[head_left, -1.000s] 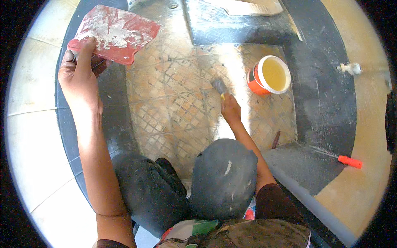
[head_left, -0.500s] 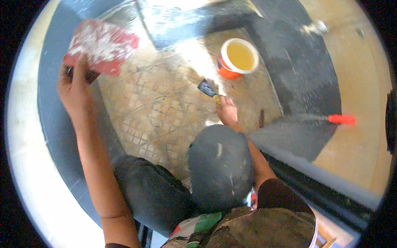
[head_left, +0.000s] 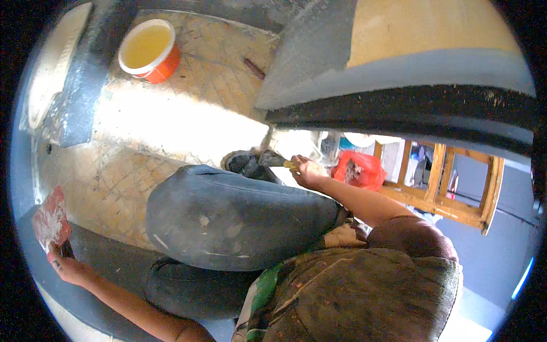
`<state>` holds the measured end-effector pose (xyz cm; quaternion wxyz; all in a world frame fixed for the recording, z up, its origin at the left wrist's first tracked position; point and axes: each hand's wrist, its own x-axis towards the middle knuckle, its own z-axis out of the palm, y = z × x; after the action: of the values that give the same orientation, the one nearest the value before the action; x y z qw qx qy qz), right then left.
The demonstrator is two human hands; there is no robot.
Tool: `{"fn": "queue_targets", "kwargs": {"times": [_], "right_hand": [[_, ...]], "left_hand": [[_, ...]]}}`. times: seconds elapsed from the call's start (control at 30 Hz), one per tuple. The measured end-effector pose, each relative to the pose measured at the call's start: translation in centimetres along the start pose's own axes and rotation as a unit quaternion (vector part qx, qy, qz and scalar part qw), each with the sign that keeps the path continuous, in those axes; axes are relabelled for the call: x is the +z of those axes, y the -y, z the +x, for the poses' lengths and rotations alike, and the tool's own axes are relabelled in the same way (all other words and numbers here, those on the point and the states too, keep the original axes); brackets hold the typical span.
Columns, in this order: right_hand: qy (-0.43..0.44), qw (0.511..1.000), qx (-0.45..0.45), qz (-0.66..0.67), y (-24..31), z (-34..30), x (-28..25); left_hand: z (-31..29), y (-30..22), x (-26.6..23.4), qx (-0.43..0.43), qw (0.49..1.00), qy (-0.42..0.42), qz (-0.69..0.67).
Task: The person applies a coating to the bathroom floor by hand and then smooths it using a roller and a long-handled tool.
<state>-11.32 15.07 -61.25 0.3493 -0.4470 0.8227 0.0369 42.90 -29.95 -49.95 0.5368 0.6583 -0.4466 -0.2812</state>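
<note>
At the far left, my left hand (head_left: 68, 267) is closed under a red plastering float (head_left: 51, 219), its face smeared with white paste. A bit of dark handle shows by the fingers. My right hand (head_left: 309, 172) is out to the right, past my knee, closed round the yellow handle of a putty knife (head_left: 272, 159). The knife's dark blade points left, toward a dark rounded thing (head_left: 244, 163) on the floor, perhaps a shoe. I cannot tell whether the blade touches anything.
A white-rimmed orange bucket (head_left: 159, 67) of yellowish liquid stands on the tiled floor (head_left: 211, 62) at far left. A reddish-brown stick (head_left: 254, 68) lies right of it. On the right are a dark-edged wall end (head_left: 399, 105), a red plastic bag (head_left: 360, 170) and a wooden frame (head_left: 439, 196).
My view has swung to the right, so the bucket now appears farther left. My right hand has moved the putty knife from near the bucket to beside the doorway. Both hands keep their tools.
</note>
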Motion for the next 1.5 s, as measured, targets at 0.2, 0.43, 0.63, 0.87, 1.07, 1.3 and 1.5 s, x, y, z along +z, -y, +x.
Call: {"fn": "queue_targets", "kwargs": {"times": [0.2, 0.43, 0.63, 0.87, 1.07, 1.3, 1.5], "right_hand": [[-0.131, 0.99, 0.025, 0.037, -5.0, -6.0, 2.3], [-0.155, 0.984, 0.092, 0.014, -7.4, -6.3, 1.4], [-0.176, 0.973, 0.058, -0.141, -6.7, -3.2, 0.9], [-0.045, 0.97, -0.031, 0.235, 5.2, 2.5, -4.7], [0.183, 0.779, -0.037, 0.599, 18.5, 12.3, -8.2], [0.165, 0.622, -0.015, 0.766, 21.8, 13.0, -7.5], [-0.156, 0.934, -0.163, 0.279, 11.6, 8.3, -8.9]], "left_hand": [[0.8, 1.0, 1.5, -0.013, 0.998, 0.048, 0.024], [-0.6, -0.8, 3.7, 0.029, 0.995, 0.092, -0.023], [-1.4, -1.4, 4.9, -0.011, 0.995, 0.098, -0.025], [-5.2, 0.6, 10.1, 0.046, 0.951, 0.302, 0.039], [-15.3, -2.9, 17.8, 0.058, 0.884, 0.461, -0.058], [-20.1, -2.7, 18.3, -0.105, 0.82, 0.56, 0.054], [-19.1, -1.6, 16.5, -0.078, 0.796, 0.594, 0.09]]}}
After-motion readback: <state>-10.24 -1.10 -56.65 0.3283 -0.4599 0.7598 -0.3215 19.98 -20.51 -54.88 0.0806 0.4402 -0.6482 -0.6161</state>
